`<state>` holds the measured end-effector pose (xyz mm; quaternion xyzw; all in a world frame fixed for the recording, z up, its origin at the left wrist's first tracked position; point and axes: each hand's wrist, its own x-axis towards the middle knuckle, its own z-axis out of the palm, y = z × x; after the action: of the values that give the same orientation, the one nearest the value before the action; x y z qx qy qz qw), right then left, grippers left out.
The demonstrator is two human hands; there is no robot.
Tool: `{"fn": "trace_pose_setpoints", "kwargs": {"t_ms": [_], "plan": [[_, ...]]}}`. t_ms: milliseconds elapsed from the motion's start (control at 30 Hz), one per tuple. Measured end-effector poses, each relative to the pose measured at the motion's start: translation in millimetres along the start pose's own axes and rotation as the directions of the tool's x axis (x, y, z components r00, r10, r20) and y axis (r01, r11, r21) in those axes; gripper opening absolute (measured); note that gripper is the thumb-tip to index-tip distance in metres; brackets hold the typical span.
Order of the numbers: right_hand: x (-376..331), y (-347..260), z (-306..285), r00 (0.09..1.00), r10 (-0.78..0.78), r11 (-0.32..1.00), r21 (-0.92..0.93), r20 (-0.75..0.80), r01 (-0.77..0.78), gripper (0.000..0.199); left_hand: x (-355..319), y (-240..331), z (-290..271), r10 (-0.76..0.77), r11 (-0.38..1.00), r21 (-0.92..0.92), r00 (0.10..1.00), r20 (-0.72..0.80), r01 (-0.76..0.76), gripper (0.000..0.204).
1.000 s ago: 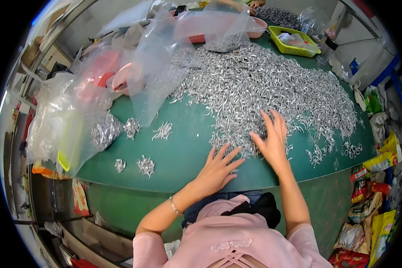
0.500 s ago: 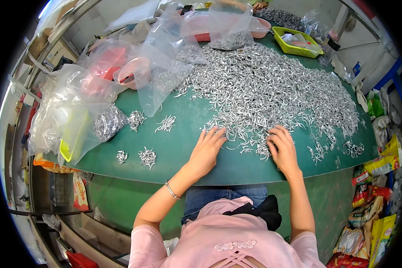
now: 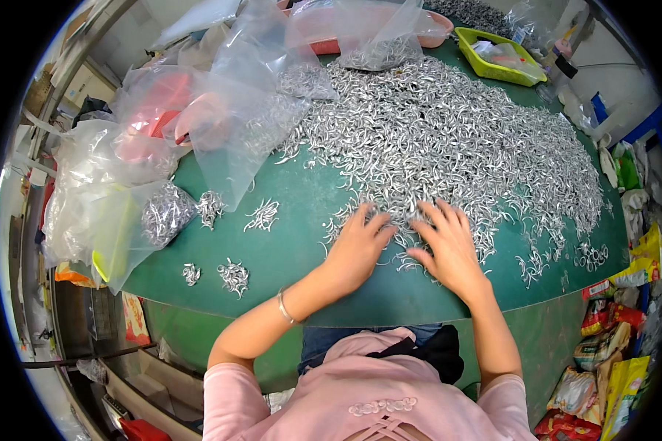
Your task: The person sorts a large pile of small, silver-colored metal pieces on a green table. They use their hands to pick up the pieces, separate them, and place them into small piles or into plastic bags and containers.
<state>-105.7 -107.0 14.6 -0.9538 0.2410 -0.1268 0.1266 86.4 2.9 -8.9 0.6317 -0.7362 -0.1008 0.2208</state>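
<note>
A wide heap of small curved silver metal pieces (image 3: 449,140) covers much of the green table (image 3: 301,198). My left hand (image 3: 357,250) lies over the near edge of the heap, its slightly blurred fingers apart and touching the pieces. To its right, my right hand (image 3: 452,250) reaches onto the same edge with fingers spread and thumb out. I see nothing gripped in either hand; what lies under the fingertips is hidden. Left of my hands are little separate piles: a near pile (image 3: 233,277), a smaller pile (image 3: 190,274), a farther pile (image 3: 262,215) and another pile (image 3: 210,209) beside a bag.
Clear plastic bags (image 3: 224,140), some holding metal pieces, crowd the table's left side. A pink basin (image 3: 438,31) and a yellow-green basket (image 3: 496,70) stand at the back. Ring-shaped pieces (image 3: 591,256) lie near the right edge. Colourful packages (image 3: 607,316) are stacked right of the table.
My right hand has moved left, closer to my left hand, and its fingers have spread. My left hand has shifted slightly at the heap's edge. The whole view has shifted a little.
</note>
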Motion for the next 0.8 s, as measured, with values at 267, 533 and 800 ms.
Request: {"fn": "trace_pose_setpoints", "kwargs": {"t_ms": [267,533,800], "plan": [[-46,2,-30,0.992,0.025,0.989,0.139,0.121,-0.042,0.031,-48,19,-32,0.108,0.989,-0.119,0.980,0.166,-0.089,0.044],[12,-8,3,0.995,0.044,0.992,0.122,-0.088,-0.033,0.045,-33,33,-14,-0.148,0.986,0.087,0.986,0.081,0.141,0.048],[-33,-27,-21,0.951,-0.113,0.972,0.231,0.287,0.046,0.046,-56,35,-24,-0.297,0.955,0.020,0.953,0.063,0.297,0.054]]}}
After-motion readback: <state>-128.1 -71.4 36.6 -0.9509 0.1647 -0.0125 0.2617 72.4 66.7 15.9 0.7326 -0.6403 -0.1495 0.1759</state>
